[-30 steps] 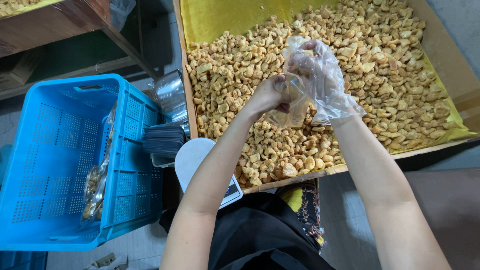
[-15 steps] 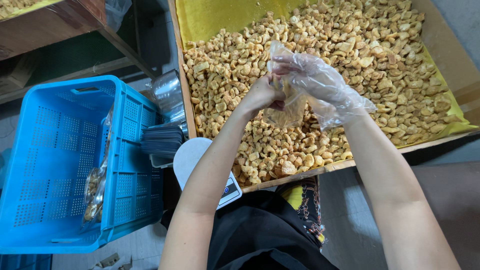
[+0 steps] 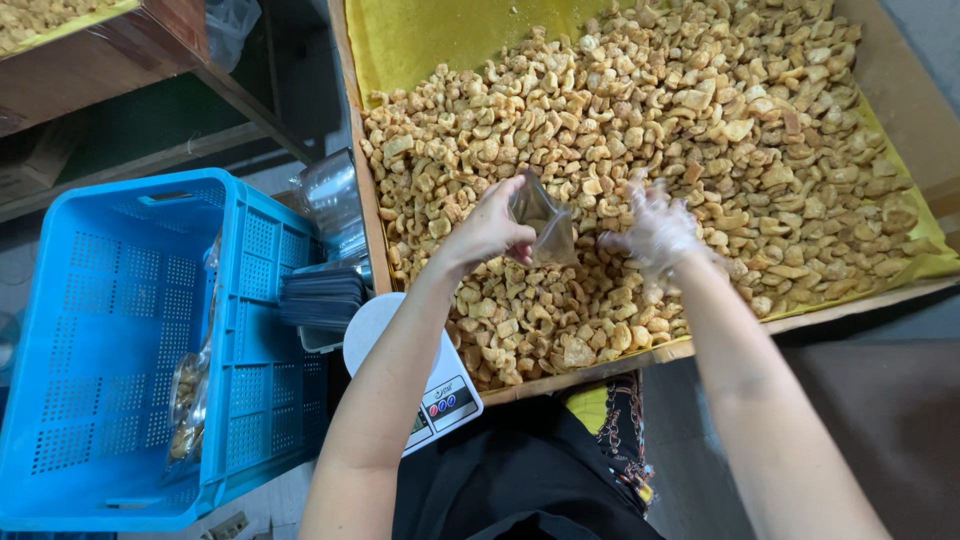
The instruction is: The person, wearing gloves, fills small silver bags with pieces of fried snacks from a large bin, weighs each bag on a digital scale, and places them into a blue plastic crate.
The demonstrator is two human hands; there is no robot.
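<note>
Wooden tray (image 3: 880, 90) with yellow liner, heaped with golden fried snacks (image 3: 640, 130), fills far right; blue crate (image 3: 90, 330) at left, packed bags lying against its wall; white scale (image 3: 425, 385) near tray's near edge, stack of dark pouches (image 3: 320, 297) between crate and tray; left hand (image 3: 487, 228) pinches small clear bag (image 3: 545, 222) above snacks; right hand (image 3: 655, 228), in thin plastic glove, fingers loosely spread, just right of bag, over snacks
</note>
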